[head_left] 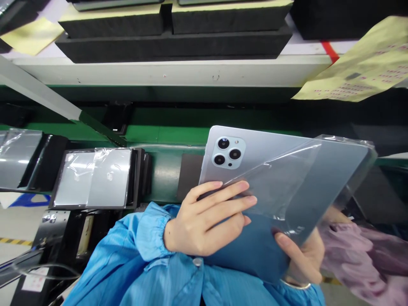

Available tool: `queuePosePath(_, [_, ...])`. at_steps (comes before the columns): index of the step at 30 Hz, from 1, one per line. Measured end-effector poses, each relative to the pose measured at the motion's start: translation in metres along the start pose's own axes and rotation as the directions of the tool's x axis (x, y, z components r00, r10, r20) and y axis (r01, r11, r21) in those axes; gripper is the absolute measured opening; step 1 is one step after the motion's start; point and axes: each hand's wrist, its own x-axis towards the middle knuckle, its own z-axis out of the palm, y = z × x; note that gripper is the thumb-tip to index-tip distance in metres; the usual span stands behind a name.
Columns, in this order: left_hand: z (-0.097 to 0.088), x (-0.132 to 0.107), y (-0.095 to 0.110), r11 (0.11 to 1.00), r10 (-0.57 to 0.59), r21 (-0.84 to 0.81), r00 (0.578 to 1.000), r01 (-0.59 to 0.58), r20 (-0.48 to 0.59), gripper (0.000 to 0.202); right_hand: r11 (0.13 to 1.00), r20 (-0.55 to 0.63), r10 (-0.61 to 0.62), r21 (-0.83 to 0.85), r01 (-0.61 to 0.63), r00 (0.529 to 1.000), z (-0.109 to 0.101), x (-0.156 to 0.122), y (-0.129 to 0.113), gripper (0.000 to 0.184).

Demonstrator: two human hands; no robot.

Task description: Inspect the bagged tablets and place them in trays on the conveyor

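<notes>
Holding a silver-blue smartphone (251, 159) with a triple-lens camera, partly covered by a clear plastic bag (321, 178), at centre right. The left hand (204, 216) lies closed across the phone's back; the right hand (302, 255) grips its lower edge from beneath. At left, a black rack (138, 176) holds film-wrapped phones (92, 178). Black foam trays (172, 46) sit on a white shelf (165, 72) along the top. A green conveyor frame (165, 134) crosses mid-frame; a yellow sheet (360, 63) hangs upper right; a striped floor (15, 241) shows lower left.
</notes>
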Motion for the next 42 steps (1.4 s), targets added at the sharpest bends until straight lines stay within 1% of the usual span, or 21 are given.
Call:
queuePosePath(3, [0.000,0.000,0.000,1.000,-0.018,0.005,1.000,0.018,0.005,0.011,1.000,-0.005,0.007,0.002,-0.007,1.000,0.001,-0.001,0.000,0.033])
queuePosePath(6, [0.000,-0.001,0.000,1.000,-0.015,0.004,1.000,0.015,0.002,0.010,0.999,0.058,-0.031,0.025,0.029,0.998,0.000,-0.001,0.002,0.031])
queuePosePath(9, [-0.001,-0.001,0.000,1.000,-0.012,0.001,1.000,0.012,-0.007,0.010,0.999,0.103,-0.025,0.035,0.022,0.994,0.001,0.002,0.002,0.029])
queuePosePath(14, [-0.002,-0.002,0.001,1.000,-0.016,0.017,0.999,0.016,0.039,0.010,0.998,0.087,0.011,0.061,-0.016,0.996,0.006,0.001,0.000,0.028])
queuePosePath(16, [-0.002,-0.002,-0.006,1.000,-0.020,0.013,1.000,0.020,0.018,0.005,0.997,0.092,-0.002,0.078,-0.005,0.996,0.006,0.000,0.003,0.028])
queuePosePath(17, [-0.002,-0.003,-0.012,0.999,-0.042,0.011,0.998,0.043,-0.038,0.014,0.997,0.093,-0.021,0.082,0.013,0.995,0.006,-0.001,0.007,0.030])
queuePosePath(18, [-0.001,-0.003,-0.020,0.995,-0.097,-0.005,0.988,0.097,-0.121,0.032,0.996,0.088,-0.052,0.083,0.045,0.995,0.006,-0.001,0.011,0.031])
queuePosePath(19, [-0.001,-0.005,-0.030,0.982,-0.186,-0.051,0.960,0.180,-0.207,0.054,0.993,0.089,-0.101,0.075,0.095,0.991,0.007,-0.001,0.015,0.031])
queuePosePath(20, [0.000,-0.007,-0.041,0.953,-0.299,-0.137,0.917,0.272,-0.264,0.072,0.985,0.118,-0.171,0.056,0.165,0.978,0.009,0.000,0.020,0.027])
queuePosePath(21, [0.001,-0.011,-0.052,0.900,-0.417,-0.254,0.870,0.355,-0.261,0.080,0.970,0.179,-0.244,0.032,0.243,0.953,0.012,0.003,0.024,0.021])
queuePosePath(22, [0.003,-0.015,-0.063,0.826,-0.514,-0.378,0.834,0.418,-0.200,0.074,0.949,0.251,-0.308,0.010,0.315,0.918,0.016,0.008,0.027,0.014])
queuePosePath(23, [0.006,-0.021,-0.073,0.736,-0.578,-0.492,0.811,0.466,-0.095,0.059,0.929,0.318,-0.349,-0.005,0.370,0.881,0.021,0.013,0.029,0.009])
queuePosePath(24, [0.009,-0.028,-0.082,0.645,-0.599,-0.582,0.801,0.494,0.015,0.040,0.915,0.376,-0.368,-0.013,0.402,0.850,0.026,0.020,0.031,0.007])
queuePosePath(25, [0.012,-0.034,-0.089,0.563,-0.592,-0.658,0.799,0.499,0.099,0.029,0.912,0.428,-0.371,-0.002,0.411,0.824,0.031,0.027,0.031,0.008])
queuePosePath(26, [0.015,-0.041,-0.094,0.495,-0.572,-0.721,0.806,0.485,0.149,0.023,0.914,0.463,-0.373,0.032,0.405,0.804,0.035,0.034,0.030,0.013])
queuePosePath(27, [0.018,-0.047,-0.097,0.445,-0.551,-0.772,0.818,0.455,0.164,0.020,0.913,0.499,-0.384,0.081,0.399,0.777,0.039,0.040,0.029,0.018])
queuePosePath(29, [0.022,-0.057,-0.099,0.403,-0.515,-0.837,0.848,0.370,0.127,0.014,0.908,0.593,-0.406,0.174,0.381,0.695,0.043,0.049,0.028,0.027])
queuePosePath(31, [0.024,-0.063,-0.098,0.428,-0.493,-0.854,0.868,0.296,0.054,0.013,0.905,0.649,-0.413,0.218,0.365,0.639,0.044,0.053,0.029,0.032])
queuePosePath(33, [0.024,-0.065,-0.099,0.478,-0.459,-0.839,0.888,0.260,0.014,0.015,0.909,0.671,-0.406,0.224,0.352,0.621,0.044,0.054,0.032,0.035])
queuePosePath(36, [0.025,-0.064,-0.102,0.553,-0.381,-0.805,0.924,0.216,-0.014,0.017,0.906,0.675,-0.417,0.251,0.342,0.608,0.045,0.054,0.036,0.036])
queuePosePath(42, [0.028,-0.062,-0.108,0.630,-0.347,-0.758,0.934,0.167,-0.082,0.017,0.912,0.672,-0.408,0.262,0.316,0.618,0.048,0.055,0.036,0.033])
